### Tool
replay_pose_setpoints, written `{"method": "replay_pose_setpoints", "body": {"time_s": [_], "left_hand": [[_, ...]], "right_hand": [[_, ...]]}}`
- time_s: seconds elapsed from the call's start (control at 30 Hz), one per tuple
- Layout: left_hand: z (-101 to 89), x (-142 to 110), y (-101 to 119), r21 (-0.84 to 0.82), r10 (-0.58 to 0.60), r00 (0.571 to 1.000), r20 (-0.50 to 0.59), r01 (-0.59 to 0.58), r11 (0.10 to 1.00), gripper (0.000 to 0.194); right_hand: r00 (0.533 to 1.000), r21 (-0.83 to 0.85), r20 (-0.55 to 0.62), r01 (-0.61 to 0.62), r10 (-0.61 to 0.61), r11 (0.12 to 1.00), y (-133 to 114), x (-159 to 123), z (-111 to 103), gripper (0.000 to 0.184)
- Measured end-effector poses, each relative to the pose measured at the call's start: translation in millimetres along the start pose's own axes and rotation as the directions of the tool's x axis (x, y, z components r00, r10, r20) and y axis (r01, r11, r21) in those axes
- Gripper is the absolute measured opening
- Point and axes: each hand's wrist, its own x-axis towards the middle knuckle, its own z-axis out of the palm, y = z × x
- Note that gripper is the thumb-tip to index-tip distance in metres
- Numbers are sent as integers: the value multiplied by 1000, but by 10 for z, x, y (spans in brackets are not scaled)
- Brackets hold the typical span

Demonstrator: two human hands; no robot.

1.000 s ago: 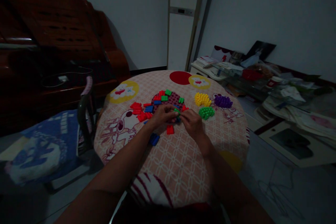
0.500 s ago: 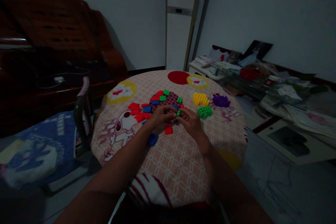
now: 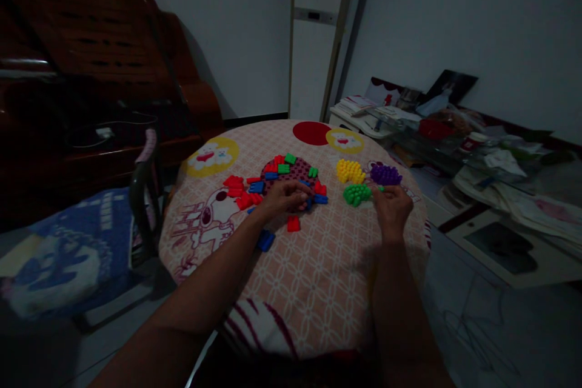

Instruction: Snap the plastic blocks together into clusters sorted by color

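My right hand (image 3: pixel 393 206) is at the right side of the round table, its fingertips pinching a small green toy block (image 3: pixel 381 188). Just left of them lies a bumpy cluster of green blocks (image 3: pixel 357 194). A yellow cluster (image 3: pixel 350 171) and a purple cluster (image 3: pixel 386 175) sit behind it. Over the loose pieces at mid-table, my left hand (image 3: pixel 287 197) has its fingers curled together; what they hold, if anything, is hidden. Close by are a red block (image 3: pixel 293 223), a blue block (image 3: pixel 321 199) and another blue block (image 3: pixel 266 240).
Several more red, blue and green blocks, including a green block (image 3: pixel 290 159), are spread on the patterned tablecloth (image 3: pixel 318 291). A chair with a blue cover (image 3: pixel 77 248) stands at the left. A cluttered glass-topped cabinet (image 3: pixel 422 133) runs along the right wall.
My right hand has moved right, away from my left hand, carrying the small green block to beside the green cluster. My left hand has stayed about where it was.
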Motion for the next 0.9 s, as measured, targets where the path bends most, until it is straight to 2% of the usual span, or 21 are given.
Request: {"method": "replay_pose_setpoints", "body": {"time_s": [0.07,0.13,0.33,0.57,0.8,0.9], "left_hand": [[-13,8,-13,20,-2,1000,5,2,1000,46],[-26,13,-25,32,2,1000,5,-2,999,47],[-23,0,-18,25,3,1000,-7,-3,1000,51],[-10,-13,1,4,4,1000,0,-4,1000,50],[1,-28,21,18,28,999,-20,-27,999,47],[-1,-33,19,19,42,998,-46,-41,999,45]], "right_hand": [[999,-153,48,22,-15,988,71,24,-36,28],[993,-237,113,52,-26,970,85,13,-32,24],[968,-344,251,91,-2,935,46,-40,23,19],[951,-276,310,91,-1,957,79,-27,-7,29],[946,-195,316,-16,78,981,118,-13,-2,24],[929,-152,358,-46,99,987,155,-14,-4,24]]}}
